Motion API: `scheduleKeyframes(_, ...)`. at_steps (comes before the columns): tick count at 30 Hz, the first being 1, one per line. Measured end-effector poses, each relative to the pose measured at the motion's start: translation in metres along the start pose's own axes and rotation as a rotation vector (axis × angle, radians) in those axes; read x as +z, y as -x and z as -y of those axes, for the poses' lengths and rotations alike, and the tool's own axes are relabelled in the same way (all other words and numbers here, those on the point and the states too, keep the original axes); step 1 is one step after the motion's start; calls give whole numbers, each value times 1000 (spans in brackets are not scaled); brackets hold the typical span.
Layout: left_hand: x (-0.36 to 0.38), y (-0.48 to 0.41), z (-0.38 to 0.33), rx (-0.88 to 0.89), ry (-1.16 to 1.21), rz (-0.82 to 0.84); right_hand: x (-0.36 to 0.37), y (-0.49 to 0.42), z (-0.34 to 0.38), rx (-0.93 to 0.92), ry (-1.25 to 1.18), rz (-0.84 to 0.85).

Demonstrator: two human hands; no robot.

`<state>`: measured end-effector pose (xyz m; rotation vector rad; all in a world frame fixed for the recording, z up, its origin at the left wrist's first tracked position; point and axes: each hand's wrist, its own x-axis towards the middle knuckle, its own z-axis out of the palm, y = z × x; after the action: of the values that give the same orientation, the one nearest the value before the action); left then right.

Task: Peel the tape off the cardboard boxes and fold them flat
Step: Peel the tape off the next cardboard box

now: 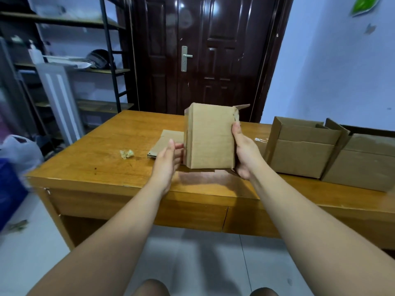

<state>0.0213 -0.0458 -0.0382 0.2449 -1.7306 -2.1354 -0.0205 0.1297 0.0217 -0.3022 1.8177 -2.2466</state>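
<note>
I hold the small box point(210, 137) upright in the air above the near edge of the bench point(106, 167), at the centre of my view. My right hand point(243, 154) grips the box from its 3 o'clock side: the thumb lies on the front face along the right edge and the fingers wrap behind, out of sight. My left hand point(168, 159) is at the 9 o'clock side of the box, fingers straight and together, palm turned toward the left wall; I cannot tell whether it touches. One flap point(242, 107) stands up at the box's 1 o'clock corner. A flattened cardboard sheet point(164, 144) lies on the bench just behind my left hand. A crumpled wad of tape point(126, 154) lies farther out at 9 o'clock. Two open boxes stand side by side at 3 o'clock, the nearer box point(303, 154) touching the farther box point(363, 165).
</note>
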Motion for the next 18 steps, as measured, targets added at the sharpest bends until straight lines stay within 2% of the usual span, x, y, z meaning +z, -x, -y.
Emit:
scheduleKeyframes(2,5,5,-5,-208,295,94,-2,-1,-6,109,-185,33)
scheduleKeyframes(3,6,6,-6,-286,361,151,-3,-2,-10,150,-274,88)
scheduleKeyframes(5,8,9,-2,-391,417,256,-3,1,-18,235,-425,194)
scheduleKeyframes(8,12,13,3,-462,487,325,-5,3,-30,317,-483,188)
scheduleKeyframes(10,18,15,1,-480,441,318,-7,3,-33,329,-444,133)
scheduleKeyframes(15,25,11,-13,-556,295,272,-20,4,-45,267,-235,-163)
scheduleKeyframes(18,26,7,-18,-567,162,228,-26,5,-48,252,-158,-254)
